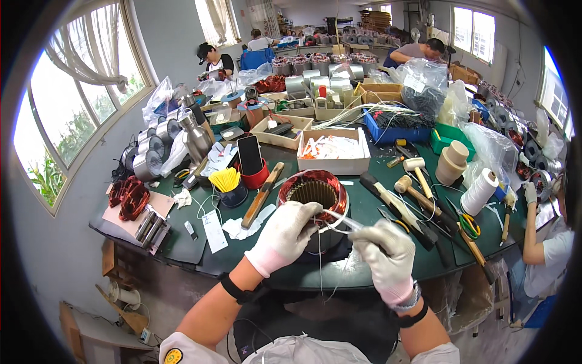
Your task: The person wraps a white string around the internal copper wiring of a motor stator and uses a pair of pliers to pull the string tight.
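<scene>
A motor stator [312, 193] with a ring of red copper winding stands at the table's near edge in front of me. On its near rim rests my left hand [284, 235], in a white knitted glove, thumb and fingers pressed together; what lies between the fingertips is too small to make out. To the right of the stator, my gloved right hand [385, 258] is closed, somewhat blurred, on a white strand [339, 219] drawn out from the winding. Thin thread ends hang down the stator's near side.
Left of the stator lie a wooden-handled tool [262, 195] and a cup of yellow sticks [230, 187]. Mallets [417, 173], scissors [468, 224] and a thread cone [480, 193] are on the right. Behind stands a box of white slips [333, 148]. A co-worker's gloved hand [530, 193] is at far right.
</scene>
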Demonstrator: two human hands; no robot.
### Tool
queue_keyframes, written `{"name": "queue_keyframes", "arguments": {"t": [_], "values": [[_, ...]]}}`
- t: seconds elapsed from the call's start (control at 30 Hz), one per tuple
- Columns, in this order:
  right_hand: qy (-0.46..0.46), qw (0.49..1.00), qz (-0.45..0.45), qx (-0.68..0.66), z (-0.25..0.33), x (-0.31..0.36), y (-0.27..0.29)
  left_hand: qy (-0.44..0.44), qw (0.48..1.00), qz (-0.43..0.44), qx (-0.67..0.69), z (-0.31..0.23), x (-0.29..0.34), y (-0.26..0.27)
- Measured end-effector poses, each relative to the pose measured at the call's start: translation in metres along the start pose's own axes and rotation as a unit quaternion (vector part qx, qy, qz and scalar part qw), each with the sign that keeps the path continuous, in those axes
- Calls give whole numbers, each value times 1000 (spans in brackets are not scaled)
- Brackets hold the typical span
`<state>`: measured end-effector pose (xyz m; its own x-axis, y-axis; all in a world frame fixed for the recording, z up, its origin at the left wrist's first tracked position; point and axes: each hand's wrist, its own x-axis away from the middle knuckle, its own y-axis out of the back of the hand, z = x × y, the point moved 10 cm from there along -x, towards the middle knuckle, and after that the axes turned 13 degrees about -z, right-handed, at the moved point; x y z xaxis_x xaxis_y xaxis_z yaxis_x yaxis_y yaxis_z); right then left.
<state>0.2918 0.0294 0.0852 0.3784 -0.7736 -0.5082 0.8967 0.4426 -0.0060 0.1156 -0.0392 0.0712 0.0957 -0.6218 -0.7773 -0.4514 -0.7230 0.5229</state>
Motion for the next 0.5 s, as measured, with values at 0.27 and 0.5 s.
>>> {"name": "queue_keyframes", "arguments": {"t": [0.27, 0.5], "values": [[-307, 949, 73, 9, -22, 129, 91, -6, 1000, 14, -3, 0, 2, 3], [-343, 546, 266, 717, -273, 579, 613, 2, 1000, 18, 9, 23, 9, 6]]}}
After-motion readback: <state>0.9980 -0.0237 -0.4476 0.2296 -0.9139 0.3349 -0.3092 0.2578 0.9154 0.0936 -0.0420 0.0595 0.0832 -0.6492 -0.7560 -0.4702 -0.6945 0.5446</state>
